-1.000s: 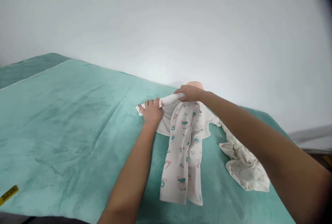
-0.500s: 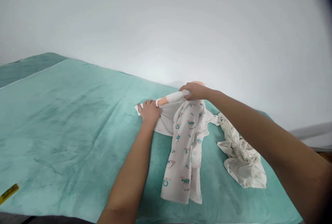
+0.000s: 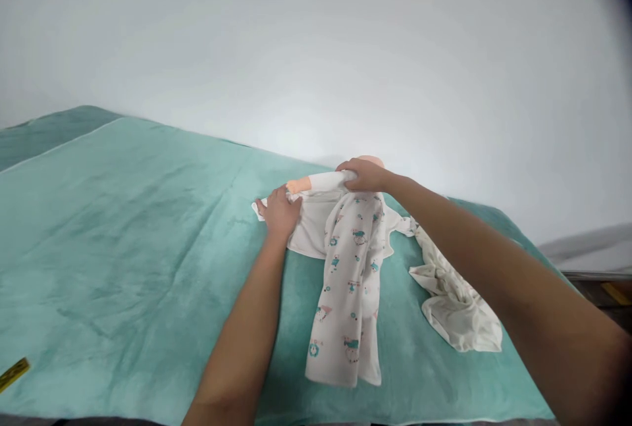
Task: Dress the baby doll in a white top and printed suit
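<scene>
Yellow tag (image 3: 14, 374): at the near left edge of the green bed cover (image 3: 148, 248), well apart from both hands.
Printed garment (image 3: 340, 307): its figured panel falls toward the person, hem nearest; a plain white part spreads leftward, up to the left hand.
Crumpled cloth (image 3: 459, 314): a loose heap to the right of the garment, apart from the fingers.
Left hand (image 3: 282, 216): fingers spread and slightly bent over the garment's white sleeve (image 3: 257, 211), touching it; whether they pinch the fabric, I cannot tell.
Sleeve handling: best, I judge, to keep it flat and its opening loose, so that the fabric neither bunches nor drags.
Doll's arm (image 3: 324, 182): white-sleeved, reaching left out of the right fingers; its bare hand (image 3: 299, 185) lies just beside the left fingers, contact unclear.
Right hand (image 3: 366, 174): fingers closed around the upper part of the doll's arm, at the end away from its bare hand.
Arm handling: a light, steady hold seems right, without twisting, keeping the small hand from snagging.
Peach form (image 3: 372, 160): probably the doll's head, just beyond the right hand, mostly hidden.
Wall (image 3: 296, 51): pale and plain, behind everything.
</scene>
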A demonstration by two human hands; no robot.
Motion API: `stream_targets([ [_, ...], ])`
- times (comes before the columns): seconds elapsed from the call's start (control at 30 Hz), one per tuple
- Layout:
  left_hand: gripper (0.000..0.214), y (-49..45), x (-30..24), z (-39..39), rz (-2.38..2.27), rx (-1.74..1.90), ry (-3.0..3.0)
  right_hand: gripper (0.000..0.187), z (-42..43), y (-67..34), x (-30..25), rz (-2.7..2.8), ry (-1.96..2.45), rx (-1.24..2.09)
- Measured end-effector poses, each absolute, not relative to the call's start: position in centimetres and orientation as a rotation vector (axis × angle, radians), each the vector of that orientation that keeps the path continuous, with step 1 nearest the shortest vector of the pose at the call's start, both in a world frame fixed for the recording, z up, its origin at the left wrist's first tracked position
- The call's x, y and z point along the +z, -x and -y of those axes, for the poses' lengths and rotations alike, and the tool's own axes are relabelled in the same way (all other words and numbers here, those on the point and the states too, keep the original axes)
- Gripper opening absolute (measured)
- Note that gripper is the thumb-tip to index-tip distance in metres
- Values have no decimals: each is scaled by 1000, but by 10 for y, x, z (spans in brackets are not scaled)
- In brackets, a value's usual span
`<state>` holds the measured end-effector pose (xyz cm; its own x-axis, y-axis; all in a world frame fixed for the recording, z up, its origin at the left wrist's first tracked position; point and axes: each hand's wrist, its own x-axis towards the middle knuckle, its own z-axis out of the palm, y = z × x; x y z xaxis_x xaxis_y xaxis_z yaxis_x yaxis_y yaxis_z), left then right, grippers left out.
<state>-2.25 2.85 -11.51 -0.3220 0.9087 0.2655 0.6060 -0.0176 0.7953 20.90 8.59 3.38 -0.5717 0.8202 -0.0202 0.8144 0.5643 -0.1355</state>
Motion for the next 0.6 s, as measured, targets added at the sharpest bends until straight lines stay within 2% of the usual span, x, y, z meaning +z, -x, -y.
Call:
stream_targets([
  [0.1,59,22,-117,-29,-1518,1617,-1328,52,-86,-196,17,2712,1405,274],
  [0.23,46,22,-119,-22,-1115,1870,-910,54,-94,-177,-14,2686,1383,396],
  [0.37,26,24,-117,-11,-1221,1873,-699,53,-97,-182,-40,2602,1324,414],
  [0.47,21,28,-112,-4,-1309,1856,-644,47,-79,-218,-56,2430,1326,327],
  [0.6,20,32,-112,0,-1416,1831,-643,45,-20,-302,-90,2022,1583,92],
])
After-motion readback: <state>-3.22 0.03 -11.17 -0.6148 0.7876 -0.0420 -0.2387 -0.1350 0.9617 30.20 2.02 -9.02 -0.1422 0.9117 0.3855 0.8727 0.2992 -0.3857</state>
